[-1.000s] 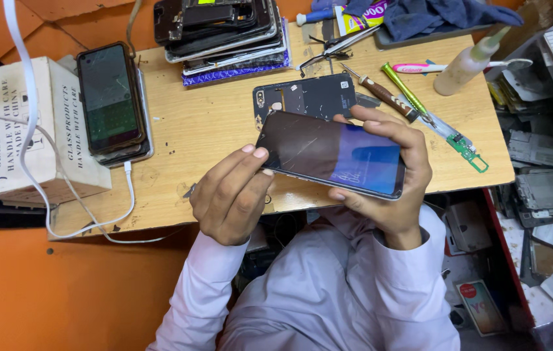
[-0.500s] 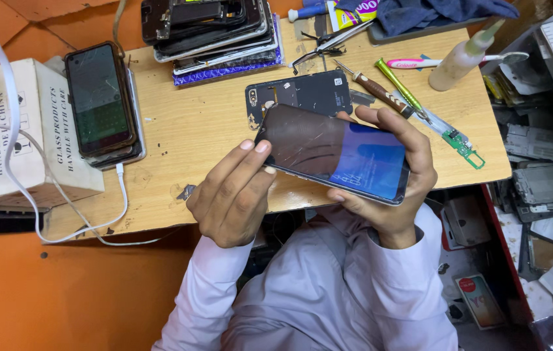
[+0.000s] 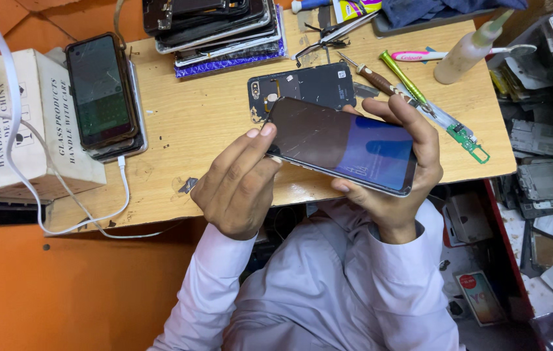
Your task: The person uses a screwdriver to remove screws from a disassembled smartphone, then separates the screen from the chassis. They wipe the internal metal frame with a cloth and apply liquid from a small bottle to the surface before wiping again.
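I hold a dark smartphone [image 3: 341, 143] with a cracked screen above the near edge of the wooden table [image 3: 205, 123]. My right hand [image 3: 406, 188] cradles it from beneath, fingers curled over its far edge and thumb on the near edge. My left hand [image 3: 237, 182] pinches the phone's left end, thumb tip on the corner of the glass. A black phone back cover [image 3: 302, 84] lies on the table just beyond the phone.
A phone on a white cable [image 3: 101, 88] rests on others beside a white cardboard box [image 3: 10, 123] at left. A stack of phone parts [image 3: 218, 26] sits at the back. Screwdrivers [image 3: 403, 78], tweezers [image 3: 328, 32], a squeeze bottle [image 3: 465, 49] and a green circuit strip [image 3: 465, 136] lie at right.
Both hands keep their hold on the phone. My left thumb has slid slightly along the phone's left end; the phone's tilt is nearly the same.
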